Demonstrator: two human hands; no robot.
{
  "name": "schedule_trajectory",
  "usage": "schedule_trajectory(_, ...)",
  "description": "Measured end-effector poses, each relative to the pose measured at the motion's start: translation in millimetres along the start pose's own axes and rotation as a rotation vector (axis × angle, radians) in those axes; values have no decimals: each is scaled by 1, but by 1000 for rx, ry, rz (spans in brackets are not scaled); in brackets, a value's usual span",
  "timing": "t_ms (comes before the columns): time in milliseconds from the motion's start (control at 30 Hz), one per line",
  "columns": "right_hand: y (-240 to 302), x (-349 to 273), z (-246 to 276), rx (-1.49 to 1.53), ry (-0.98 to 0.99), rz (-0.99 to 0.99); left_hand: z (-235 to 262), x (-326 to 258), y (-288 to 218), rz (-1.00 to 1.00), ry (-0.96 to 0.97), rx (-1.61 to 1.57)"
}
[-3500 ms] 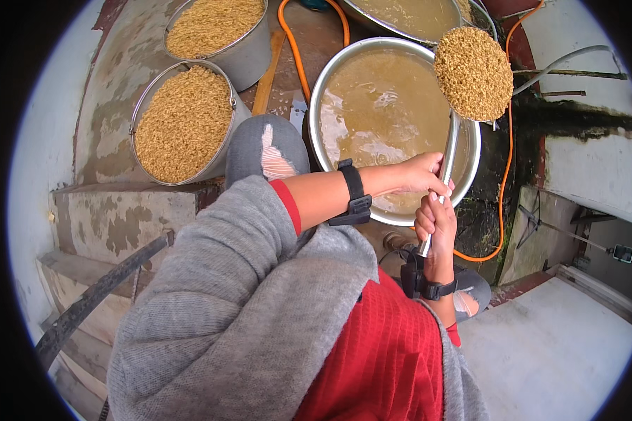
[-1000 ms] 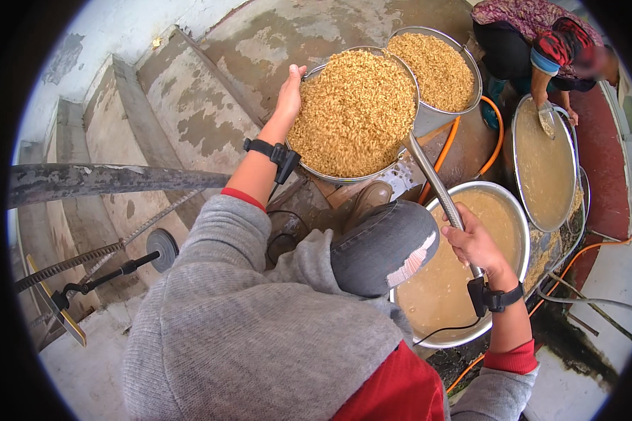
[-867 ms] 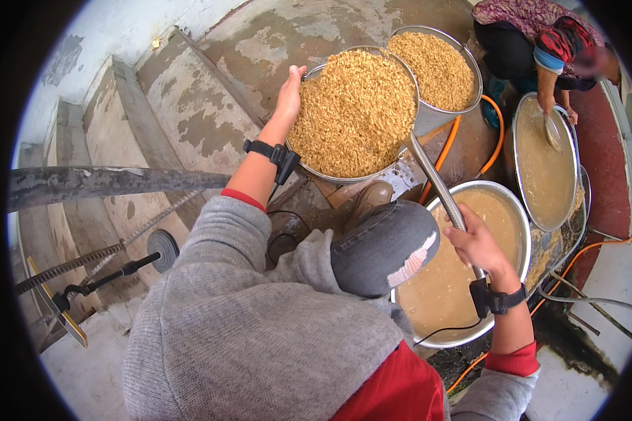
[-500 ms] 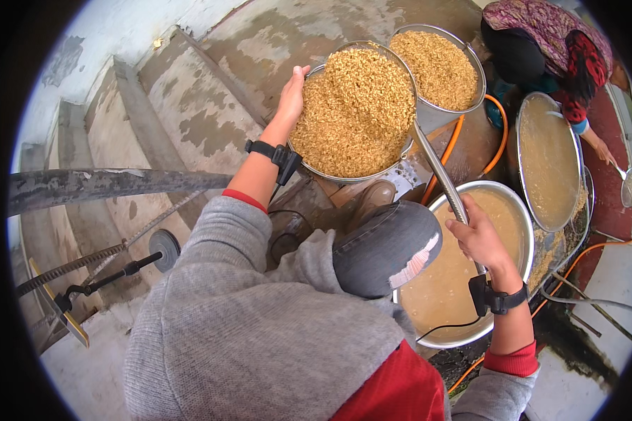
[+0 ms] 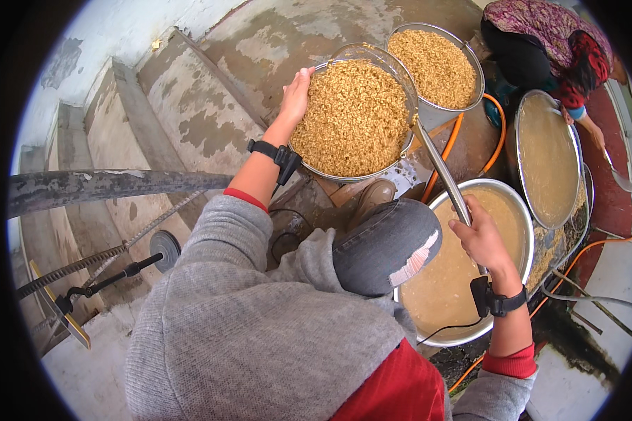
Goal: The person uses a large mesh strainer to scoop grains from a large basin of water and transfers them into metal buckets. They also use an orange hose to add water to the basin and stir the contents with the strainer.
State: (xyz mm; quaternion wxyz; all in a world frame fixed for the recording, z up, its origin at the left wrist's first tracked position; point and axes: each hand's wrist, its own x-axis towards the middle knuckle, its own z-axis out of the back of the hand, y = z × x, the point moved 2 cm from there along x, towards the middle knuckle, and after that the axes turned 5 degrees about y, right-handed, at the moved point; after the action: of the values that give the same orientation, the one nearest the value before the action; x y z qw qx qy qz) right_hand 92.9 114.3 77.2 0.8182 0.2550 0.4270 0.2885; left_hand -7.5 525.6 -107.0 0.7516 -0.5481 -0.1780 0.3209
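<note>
**Strainer (image 5: 423, 136) tilted over the bucket (image 5: 347, 178)**

Your right hand (image 5: 481, 235) is closed around the strainer's long metal handle, above the basin (image 5: 529, 238) of cloudy liquid (image 5: 442, 295). Your left hand (image 5: 295, 97) is open, fingers extended, at the bucket's outer rim; how firmly it bears there, you cannot tell. The strainer's round end overhangs golden grain (image 5: 351, 119) filling the bucket.

I see wet brown flr (image 5: 472, 151): nearer bkt (image 5: 344, 178) by its step-side edge, far bkt (image 5: 482, 88) beyond, wood plank (image 5: 340, 195) alongside, orange hose (image 5: 460, 128) curving on side opp. steps, boot (image 5: 378, 195) too.
</note>
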Motion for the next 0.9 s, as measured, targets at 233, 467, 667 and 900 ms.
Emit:
schedule_trajectory(233, -2, -5, -2, -85, -93, 78, 0, -2, -1, -29, 7, 27)
schedule_trajectory(467, 3, 5, -9, -143, -175, 126, 1, 3, 1, 0, 44, 23)
schedule_trajectory(667, -2, 1, -12, -132, -153, 127, -1, -4, -7, -9, 25, 125)
schedule_trajectory(900, 0, -9, -11, -109, -73, 137, 0, -12, -17, -44, 12, 164)
